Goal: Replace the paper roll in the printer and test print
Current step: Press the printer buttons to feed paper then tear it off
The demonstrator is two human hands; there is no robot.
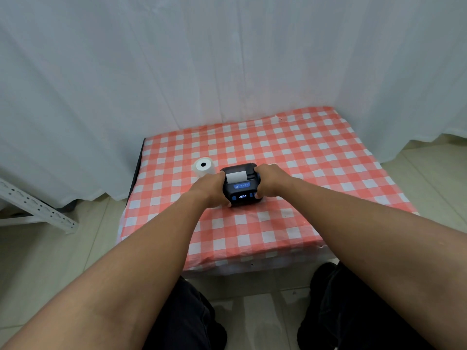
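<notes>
A small black printer point(240, 186) with blue buttons and a lit display sits near the left middle of the checked table point(316, 157). White paper shows through its top window. My left hand point(211, 188) grips the printer's left side and my right hand point(268, 180) grips its right side. A white paper roll point(203, 166) with a dark core hole stands on end just behind my left hand, apart from the printer.
The low table wears a red-and-white checked cloth, with a white curtain point(177, 72) hanging close behind it. A white perforated metal frame point(38, 208) lies on the tiled floor at the left. My dark-trousered knees point(187, 322) are below the table's front edge.
</notes>
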